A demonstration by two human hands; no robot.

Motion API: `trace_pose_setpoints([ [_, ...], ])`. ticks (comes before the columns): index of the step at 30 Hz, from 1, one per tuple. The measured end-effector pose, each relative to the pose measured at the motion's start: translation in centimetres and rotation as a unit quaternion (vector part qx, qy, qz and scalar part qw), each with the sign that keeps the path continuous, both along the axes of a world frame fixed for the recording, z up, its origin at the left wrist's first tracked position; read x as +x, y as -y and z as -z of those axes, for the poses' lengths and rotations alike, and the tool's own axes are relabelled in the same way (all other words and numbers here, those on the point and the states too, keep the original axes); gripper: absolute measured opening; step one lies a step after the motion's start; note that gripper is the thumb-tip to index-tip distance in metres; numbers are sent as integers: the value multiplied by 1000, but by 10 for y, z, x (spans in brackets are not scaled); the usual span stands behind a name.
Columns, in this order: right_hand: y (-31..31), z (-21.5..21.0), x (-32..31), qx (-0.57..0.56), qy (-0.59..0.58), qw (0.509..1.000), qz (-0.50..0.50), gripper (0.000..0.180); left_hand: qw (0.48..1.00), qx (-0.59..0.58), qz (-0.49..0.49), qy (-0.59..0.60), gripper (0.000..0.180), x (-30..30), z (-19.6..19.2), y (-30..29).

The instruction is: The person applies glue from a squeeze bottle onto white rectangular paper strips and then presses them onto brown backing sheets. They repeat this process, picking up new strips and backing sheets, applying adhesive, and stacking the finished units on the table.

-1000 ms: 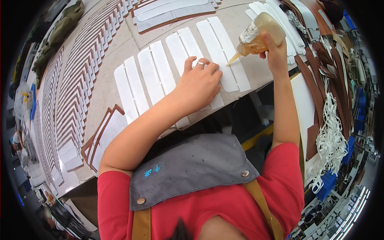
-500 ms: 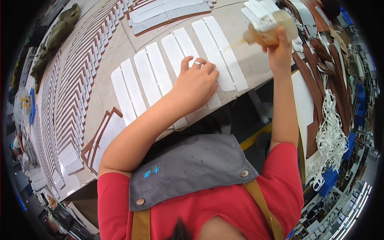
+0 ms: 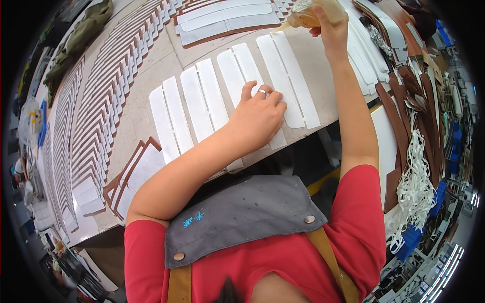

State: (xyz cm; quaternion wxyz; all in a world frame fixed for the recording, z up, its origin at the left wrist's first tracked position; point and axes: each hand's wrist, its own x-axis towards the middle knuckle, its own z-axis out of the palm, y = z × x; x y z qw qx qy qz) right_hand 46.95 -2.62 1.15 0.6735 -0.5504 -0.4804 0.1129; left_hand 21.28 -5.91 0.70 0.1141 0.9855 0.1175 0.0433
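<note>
My right hand (image 3: 331, 24) is wrapped round a squeeze bottle (image 3: 306, 16) of amber liquid, tilted with its spout pointing left. The spout hovers near the far end of the rightmost pair of white strips (image 3: 289, 83). I cannot tell whether it touches them. My left hand (image 3: 260, 111) rests over the near half of the neighbouring pair of white strips (image 3: 241, 65), its fingers bent and the index raised apart from the others. A ring shows on one finger. More paired white strips (image 3: 203, 96) lie side by side to the left, partly behind my left forearm.
Long overlapping rows of brown-edged white pieces (image 3: 108, 76) cover the table's left side. A brown-backed stack (image 3: 227, 22) lies at the far middle. On the right are white strips (image 3: 359, 55), brown straps (image 3: 396, 116) and a tangle of white cords (image 3: 415, 187).
My right hand has carried the bottle away from me and to the left, toward the strips' far end. In the picture, my left hand and the strips sit slightly lower and farther right.
</note>
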Motion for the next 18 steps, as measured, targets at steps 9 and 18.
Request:
trace_pose_setpoints([
  [9,23,16,22,-61,-23,997,-32,37,1000,6,0,-6,25,1,-3,1],
  [18,87,11,-3,-100,-62,993,5,44,1000,17,-4,4,26,1,-1,3],
])
